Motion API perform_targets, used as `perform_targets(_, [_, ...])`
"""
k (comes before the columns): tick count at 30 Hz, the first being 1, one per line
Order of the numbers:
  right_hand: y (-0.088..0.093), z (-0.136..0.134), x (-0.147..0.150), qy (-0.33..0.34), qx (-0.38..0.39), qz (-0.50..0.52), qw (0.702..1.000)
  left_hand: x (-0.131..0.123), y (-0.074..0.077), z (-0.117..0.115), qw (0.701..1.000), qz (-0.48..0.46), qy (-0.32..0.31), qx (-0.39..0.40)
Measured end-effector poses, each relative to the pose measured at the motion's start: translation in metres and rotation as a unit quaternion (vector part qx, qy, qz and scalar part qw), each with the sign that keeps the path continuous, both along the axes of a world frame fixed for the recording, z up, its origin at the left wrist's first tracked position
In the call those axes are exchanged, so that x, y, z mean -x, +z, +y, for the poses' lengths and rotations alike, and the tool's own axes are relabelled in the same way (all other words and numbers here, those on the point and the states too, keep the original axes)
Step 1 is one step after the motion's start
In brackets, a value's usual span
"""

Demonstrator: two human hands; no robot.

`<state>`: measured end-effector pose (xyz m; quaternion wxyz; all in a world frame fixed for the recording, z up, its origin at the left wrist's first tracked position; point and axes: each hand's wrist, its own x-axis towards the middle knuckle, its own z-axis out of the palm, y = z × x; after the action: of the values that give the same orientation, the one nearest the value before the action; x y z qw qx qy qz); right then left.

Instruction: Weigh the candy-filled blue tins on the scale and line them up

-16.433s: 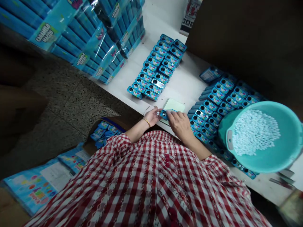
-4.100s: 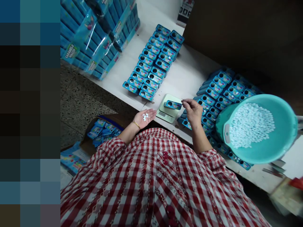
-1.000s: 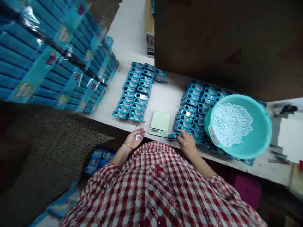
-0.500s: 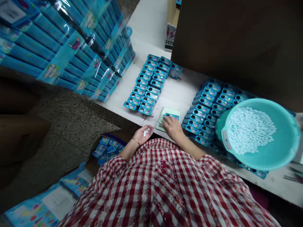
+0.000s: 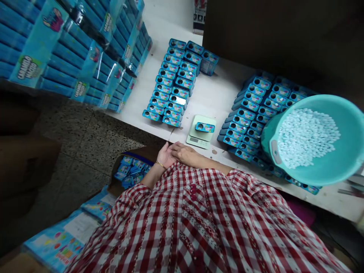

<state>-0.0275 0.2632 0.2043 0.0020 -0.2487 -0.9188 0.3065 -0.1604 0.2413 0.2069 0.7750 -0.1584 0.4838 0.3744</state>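
One blue box (image 5: pixel 204 127) sits on the scale (image 5: pixel 195 140) at the worktop (image 5: pixel 218 94) edge. The left hand (image 5: pixel 164 156) lies palm-up, grip spread; the right hand (image 5: pixel 184 152) reaches into it, grip unclear. A teal basin (image 5: pixel 341 168) holds white pellets (image 5: pixel 308 136).

The white table (image 5: pixel 220 94) carries two blocks of small blue boxes set in rows: one block (image 5: pixel 173 87) at upper centre and a second block (image 5: pixel 250 113) at centre right. A teal basin (image 5: pixel 318 180) filled with white pellets (image 5: pixel 308 136) rests on the second block's right portion. Stacks of film-wrapped blue packs (image 5: pixel 85 49) occupy the upper left, a dark brown panel (image 5: pixel 284 34) fills the upper right, and on the speckled floor (image 5: pixel 93 140) below the table edge stand an open carton of blue boxes (image 5: pixel 131 170) and printed blue sheets (image 5: pixel 59 242).
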Motion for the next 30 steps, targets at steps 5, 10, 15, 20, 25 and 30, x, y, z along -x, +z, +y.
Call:
perform_targets(5, [-0.003, -0.002, -0.008, -0.041, 0.020, 0.037, 0.998, -0.007, 0.004, -0.003, 1.000, -0.003, -0.006, -0.013])
perform_targets(10, [-0.003, -0.006, -0.015, -0.084, 0.032, 0.033, 0.995, -0.015, 0.006, -0.006, 1.000, -0.017, -0.021, -0.013])
perform_targets(15, [-0.003, -0.009, -0.019, -0.084, 0.032, 0.037, 0.995, -0.016, 0.002, -0.009, 1.000, -0.018, -0.022, -0.007])
perform_targets(20, [0.006, -0.009, -0.023, -0.060, 0.019, 0.057, 0.996, -0.021, -0.002, -0.005, 0.999, -0.013, -0.019, 0.023])
perform_targets(25, [0.016, 0.012, -0.062, -0.233, -0.075, 0.142, 0.959, -0.027, -0.006, 0.007, 1.000, 0.010, -0.017, 0.024])
perform_targets(30, [-0.013, 0.041, -0.113, -0.402, -0.065, 0.052, 0.912, -0.025, -0.013, 0.027, 0.999, 0.027, 0.017, 0.010])
